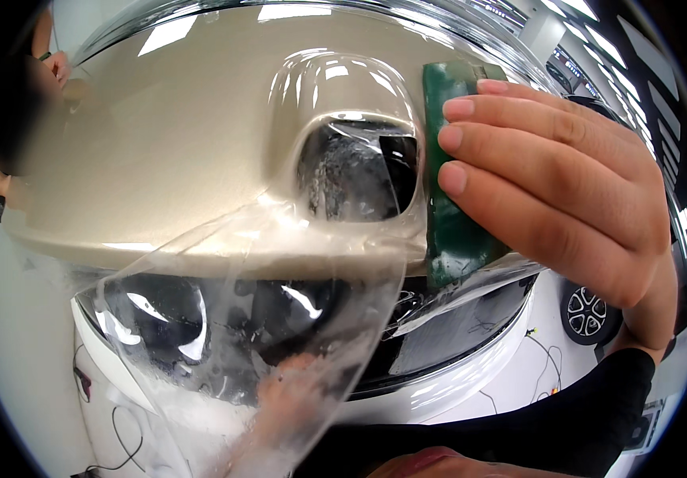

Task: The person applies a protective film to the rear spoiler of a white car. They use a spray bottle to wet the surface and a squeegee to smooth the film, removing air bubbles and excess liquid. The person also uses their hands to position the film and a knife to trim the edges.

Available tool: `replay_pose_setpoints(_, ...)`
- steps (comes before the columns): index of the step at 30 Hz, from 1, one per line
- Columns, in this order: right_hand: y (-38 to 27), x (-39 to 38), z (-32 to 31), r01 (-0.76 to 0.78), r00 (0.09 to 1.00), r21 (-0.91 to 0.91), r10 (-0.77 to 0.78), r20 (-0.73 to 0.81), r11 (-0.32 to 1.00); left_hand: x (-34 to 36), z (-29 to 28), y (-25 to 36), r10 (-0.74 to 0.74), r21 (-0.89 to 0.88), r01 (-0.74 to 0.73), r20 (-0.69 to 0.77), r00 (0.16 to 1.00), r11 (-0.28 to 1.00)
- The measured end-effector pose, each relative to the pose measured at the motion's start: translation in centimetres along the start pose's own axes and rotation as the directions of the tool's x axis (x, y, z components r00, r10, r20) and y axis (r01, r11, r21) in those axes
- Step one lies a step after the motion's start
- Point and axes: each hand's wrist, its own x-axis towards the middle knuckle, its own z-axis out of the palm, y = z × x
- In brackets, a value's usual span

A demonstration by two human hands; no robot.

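My right hand (567,167) holds a wet, dark green squeegee (459,227) upright against the gold car bonnet (176,151). Its fingers lie across the blade's face, and the thumb is hidden. Just left of the squeegee is a raised scoop with a dark, wet-looking opening (351,171). Clear film (224,311) runs in creases off the bonnet's front edge toward me, over the black front panel. Behind this film my left hand (284,386) shows only as a blur, low in the middle, so its fingers cannot be made out.
Below the black panel curves the car's white lower front (431,390). At the far left another person's hand (56,68) is near the bonnet. Thin cables (128,446) lie on the pale floor. A spoked car wheel (588,312) stands at the right.
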Motion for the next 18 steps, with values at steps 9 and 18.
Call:
replay_pose_setpoints(9,-2.0,0.0,-0.2,-0.108,0.994,-0.178,0.11,-0.001,0.978,-1.6,0.9,-1.6,-0.027,-0.088,0.028,0.012,1.0,0.996)
replay_pose_setpoints(18,1.7,-4.2,-0.7,-0.01,1.0,0.069,0.01,0.005,0.998,-1.4,1.0,-1.6,0.006,-0.119,-0.009,-0.027,1.0,0.993)
